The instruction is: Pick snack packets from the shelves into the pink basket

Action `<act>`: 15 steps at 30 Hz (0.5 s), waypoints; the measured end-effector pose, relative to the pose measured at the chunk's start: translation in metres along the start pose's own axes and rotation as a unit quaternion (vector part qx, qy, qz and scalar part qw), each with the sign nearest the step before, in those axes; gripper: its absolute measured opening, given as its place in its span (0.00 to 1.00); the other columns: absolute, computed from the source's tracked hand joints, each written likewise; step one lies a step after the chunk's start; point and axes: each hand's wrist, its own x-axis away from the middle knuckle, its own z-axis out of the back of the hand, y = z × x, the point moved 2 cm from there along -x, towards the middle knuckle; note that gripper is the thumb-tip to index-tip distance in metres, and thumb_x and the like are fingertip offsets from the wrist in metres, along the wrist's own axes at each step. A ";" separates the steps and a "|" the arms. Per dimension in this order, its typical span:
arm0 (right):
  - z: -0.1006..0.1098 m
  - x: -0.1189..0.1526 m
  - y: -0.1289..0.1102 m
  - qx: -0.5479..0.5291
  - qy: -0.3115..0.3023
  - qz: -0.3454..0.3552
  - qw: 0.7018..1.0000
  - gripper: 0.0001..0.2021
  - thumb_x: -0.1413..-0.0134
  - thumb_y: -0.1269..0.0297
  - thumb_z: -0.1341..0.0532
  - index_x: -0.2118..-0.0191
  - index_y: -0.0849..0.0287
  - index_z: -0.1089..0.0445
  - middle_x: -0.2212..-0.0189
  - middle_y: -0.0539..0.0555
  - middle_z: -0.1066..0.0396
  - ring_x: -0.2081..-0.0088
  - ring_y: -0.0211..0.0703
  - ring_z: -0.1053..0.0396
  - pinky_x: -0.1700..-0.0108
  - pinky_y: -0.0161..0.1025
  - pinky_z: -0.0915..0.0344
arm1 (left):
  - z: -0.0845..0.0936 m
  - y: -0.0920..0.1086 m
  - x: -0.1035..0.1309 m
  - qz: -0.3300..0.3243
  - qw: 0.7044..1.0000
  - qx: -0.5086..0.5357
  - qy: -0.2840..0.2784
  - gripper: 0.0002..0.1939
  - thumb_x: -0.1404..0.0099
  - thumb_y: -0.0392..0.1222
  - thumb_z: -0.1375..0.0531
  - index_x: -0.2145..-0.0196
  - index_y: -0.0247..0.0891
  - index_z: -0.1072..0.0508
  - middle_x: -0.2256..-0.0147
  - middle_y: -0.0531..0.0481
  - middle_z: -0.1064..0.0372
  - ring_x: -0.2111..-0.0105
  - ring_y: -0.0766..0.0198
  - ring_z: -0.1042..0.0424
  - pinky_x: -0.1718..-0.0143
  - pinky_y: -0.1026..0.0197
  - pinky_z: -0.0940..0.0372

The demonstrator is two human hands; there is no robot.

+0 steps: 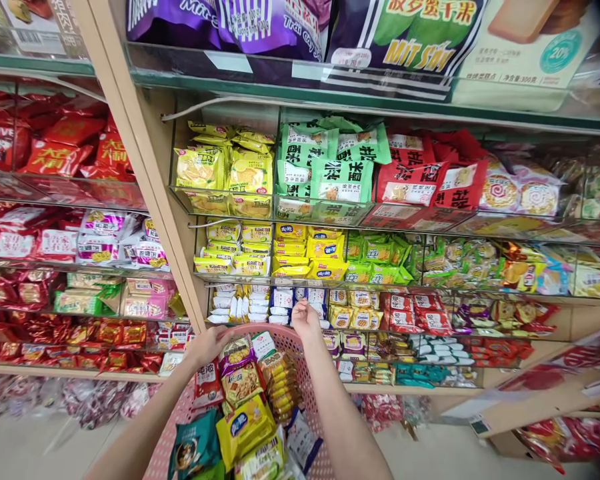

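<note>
Head view: my left hand (207, 347) grips the far rim of the pink basket (300, 353), fingers curled over it. The basket sits low in front of me, full of snack packs (245, 427). My right hand (305, 319) reaches up to the blue-white packets (283, 300) on the shelf (330, 287), fingers bent at them; can't tell if it grasps one.

Glossy foil packets (244, 427) in perforated plastic basket (307, 380).
</note>
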 end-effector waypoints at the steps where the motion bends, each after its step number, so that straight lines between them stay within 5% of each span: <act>1: -0.002 0.000 0.000 -0.011 0.001 0.008 1.000 0.13 0.51 0.83 0.51 0.76 0.58 0.44 0.85 0.41 0.42 0.85 0.26 0.42 0.82 0.22 0.39 | 0.000 0.000 0.000 0.000 1.000 0.000 0.000 0.29 0.39 0.65 0.58 0.57 0.45 0.29 0.65 0.46 0.27 0.62 0.53 0.28 0.67 0.60 0.39; 15: -0.019 0.005 -0.005 -0.081 0.061 0.058 0.993 0.13 0.50 0.81 0.51 0.77 0.56 0.43 0.84 0.43 0.44 0.84 0.29 0.43 0.80 0.24 0.38 | 0.002 0.002 0.001 -0.001 1.000 -0.004 -0.003 0.31 0.39 0.66 0.59 0.57 0.43 0.29 0.65 0.44 0.27 0.62 0.54 0.28 0.68 0.61 0.39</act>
